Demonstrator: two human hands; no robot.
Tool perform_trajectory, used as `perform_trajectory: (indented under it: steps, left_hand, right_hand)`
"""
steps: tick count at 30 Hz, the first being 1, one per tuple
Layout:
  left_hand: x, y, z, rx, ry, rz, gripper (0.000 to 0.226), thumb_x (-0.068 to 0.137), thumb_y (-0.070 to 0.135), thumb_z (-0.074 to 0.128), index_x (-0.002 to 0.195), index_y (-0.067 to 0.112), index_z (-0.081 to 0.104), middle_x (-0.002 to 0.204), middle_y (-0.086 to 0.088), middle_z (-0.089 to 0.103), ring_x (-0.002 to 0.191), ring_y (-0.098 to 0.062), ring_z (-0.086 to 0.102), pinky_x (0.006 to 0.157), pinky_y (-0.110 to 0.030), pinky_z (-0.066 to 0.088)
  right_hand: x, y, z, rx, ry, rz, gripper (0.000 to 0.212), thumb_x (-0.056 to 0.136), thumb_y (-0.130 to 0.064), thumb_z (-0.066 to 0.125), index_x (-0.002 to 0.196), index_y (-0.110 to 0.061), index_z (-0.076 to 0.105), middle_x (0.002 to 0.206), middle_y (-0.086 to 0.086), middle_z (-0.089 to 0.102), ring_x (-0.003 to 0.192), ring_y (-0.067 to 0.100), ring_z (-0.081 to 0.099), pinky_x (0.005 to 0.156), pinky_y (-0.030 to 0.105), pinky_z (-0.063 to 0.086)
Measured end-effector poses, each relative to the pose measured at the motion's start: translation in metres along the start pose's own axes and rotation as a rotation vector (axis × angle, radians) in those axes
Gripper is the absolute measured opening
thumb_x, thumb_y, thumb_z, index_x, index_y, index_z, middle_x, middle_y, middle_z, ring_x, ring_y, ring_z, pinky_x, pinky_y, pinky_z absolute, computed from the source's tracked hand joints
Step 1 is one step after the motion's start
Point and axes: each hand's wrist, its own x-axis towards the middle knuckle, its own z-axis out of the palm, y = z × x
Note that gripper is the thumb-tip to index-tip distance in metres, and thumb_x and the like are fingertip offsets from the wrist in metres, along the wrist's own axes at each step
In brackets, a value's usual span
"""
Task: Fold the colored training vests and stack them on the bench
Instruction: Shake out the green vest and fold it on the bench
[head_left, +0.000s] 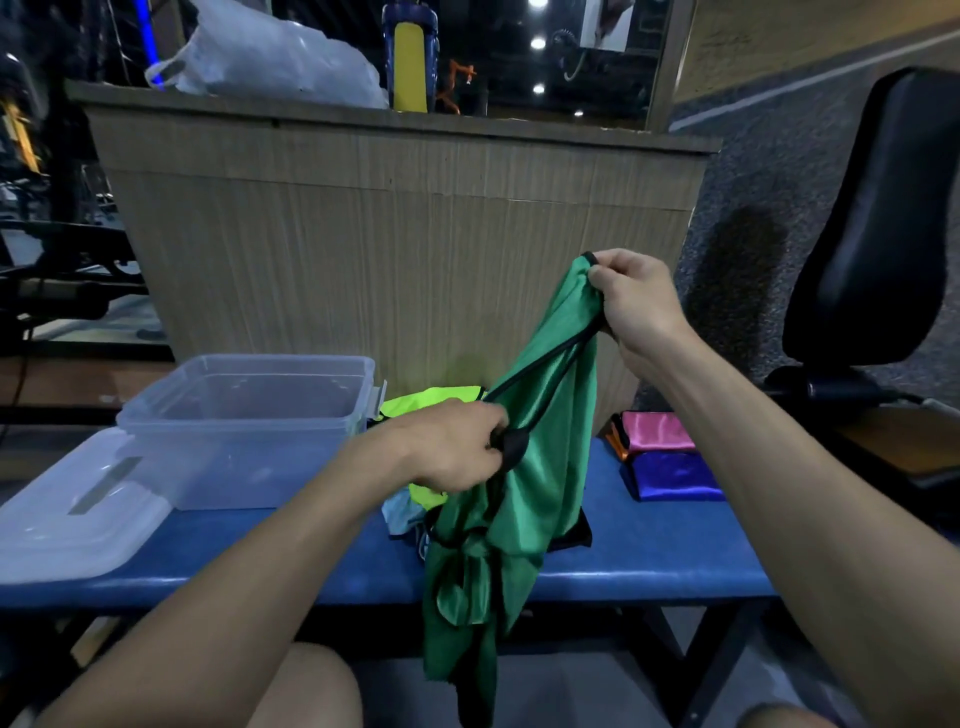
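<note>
A shiny green vest (524, 467) with black trim hangs crumpled over the front edge of the blue bench (649, 566). My right hand (636, 299) pinches its top corner, held high. My left hand (457, 447) pinches the black trim lower down, over the bench. Behind the green vest lie a neon yellow vest (415, 410) and a light blue one (400, 517), unfolded. At the bench's right end sit folded vests: pink (657, 431), blue (670, 475) and an orange one (618, 441) mostly hidden beside them.
A clear plastic bin (244, 431) stands on the bench's left half, its lid (72, 519) lying in front at the left end. A wooden counter (395, 234) rises close behind. A black padded seat (872, 223) is at the right. My knees are below the bench.
</note>
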Motion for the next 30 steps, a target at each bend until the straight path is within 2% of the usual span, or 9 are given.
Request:
perform_trajectory:
  steps: [2,5,9,12,15,17,21,25,30]
  left_hand:
    - [-0.006,0.002,-0.011,0.069,-0.031,-0.025,0.034,0.102,0.043,0.040,0.113,0.015,0.055,0.085,-0.005,0.064,0.079,-0.028,0.064,0.058,-0.033,0.045]
    - [-0.018,0.008,-0.020,0.128,-0.052,0.001,0.037,0.106,0.041,0.033,0.092,0.015,0.055,0.083,-0.003,0.071,0.074,-0.023,0.061,0.064,-0.029,0.045]
    - [-0.044,0.023,-0.014,-0.564,-0.435,0.336,0.030,0.111,0.031,0.036,0.105,0.008,0.055,0.116,-0.008,0.071,0.072,-0.033,0.064,0.064,-0.030,0.051]
    - [-0.049,0.014,-0.011,-0.616,-0.168,0.404,0.035,0.108,0.030,0.044,0.141,0.019,0.053,0.132,0.006,0.065,0.077,-0.024,0.074,0.064,-0.038,0.057]
    - [-0.042,0.003,-0.017,-0.776,0.375,0.417,0.019,0.102,0.012,0.057,0.116,0.018,0.069,0.104,0.003,0.077,0.064,-0.018,0.067,0.051,-0.034,0.051]
    - [-0.031,-0.009,-0.023,-0.907,0.643,0.410,0.014,0.092,0.012,0.065,0.105,0.015,0.068,0.100,-0.002,0.076,0.079,-0.018,0.067,0.061,-0.039,0.055]
    - [-0.017,-0.007,-0.025,-1.005,0.433,0.431,0.030,0.092,0.015,0.071,0.120,0.009,0.062,0.125,-0.001,0.069,0.117,-0.013,0.064,0.101,-0.026,0.049]
    - [-0.011,0.013,-0.019,-1.054,0.290,0.487,0.012,0.094,0.016,0.070,0.102,0.010,0.064,0.097,-0.003,0.071,0.091,-0.013,0.065,0.087,-0.024,0.050]
    - [-0.015,0.036,-0.009,-0.950,0.460,0.480,0.022,0.088,0.009,0.077,0.096,0.006,0.056,0.081,0.015,0.066,0.067,0.000,0.058,0.067,-0.017,0.045]
  right_hand:
    - [0.003,-0.001,-0.001,-0.027,-0.065,0.007,0.030,0.100,-0.005,0.050,0.082,-0.019,0.069,0.075,0.001,0.065,0.069,0.015,0.061,0.067,0.035,0.052]
    - [0.005,-0.001,-0.002,-0.045,-0.128,0.009,0.031,0.100,-0.005,0.050,0.082,-0.020,0.071,0.075,0.001,0.066,0.068,0.015,0.061,0.067,0.035,0.051]
    - [-0.003,-0.010,-0.006,0.033,-0.420,0.040,0.032,0.102,-0.001,0.048,0.088,-0.016,0.072,0.078,0.002,0.070,0.068,0.013,0.064,0.062,0.025,0.053]
    - [-0.013,-0.026,-0.017,0.078,-0.656,0.074,0.029,0.101,0.003,0.045,0.092,-0.011,0.069,0.078,0.004,0.069,0.064,0.010,0.064,0.062,0.019,0.055]
    - [-0.021,-0.045,-0.033,-0.012,-0.788,0.066,0.031,0.098,0.003,0.042,0.086,-0.009,0.068,0.072,0.007,0.066,0.056,0.012,0.061,0.051,0.019,0.051]
    - [-0.027,-0.057,-0.041,-0.096,-0.853,0.058,0.030,0.094,0.004,0.041,0.080,-0.007,0.066,0.066,0.007,0.062,0.051,0.011,0.058,0.046,0.019,0.046]
    - [-0.036,-0.072,-0.043,-0.306,-0.895,-0.068,0.017,0.074,-0.009,0.045,0.071,-0.007,0.062,0.061,0.008,0.045,0.050,0.014,0.038,0.045,0.026,0.028]
    - [-0.040,-0.078,-0.039,-0.423,-0.846,-0.195,0.022,0.076,-0.011,0.044,0.075,0.005,0.058,0.059,0.004,0.044,0.052,0.011,0.036,0.048,0.023,0.030]
    - [-0.043,-0.073,-0.041,-0.394,-0.742,-0.191,0.026,0.089,0.007,0.039,0.077,0.006,0.061,0.060,0.003,0.050,0.051,0.009,0.043,0.048,0.020,0.035]
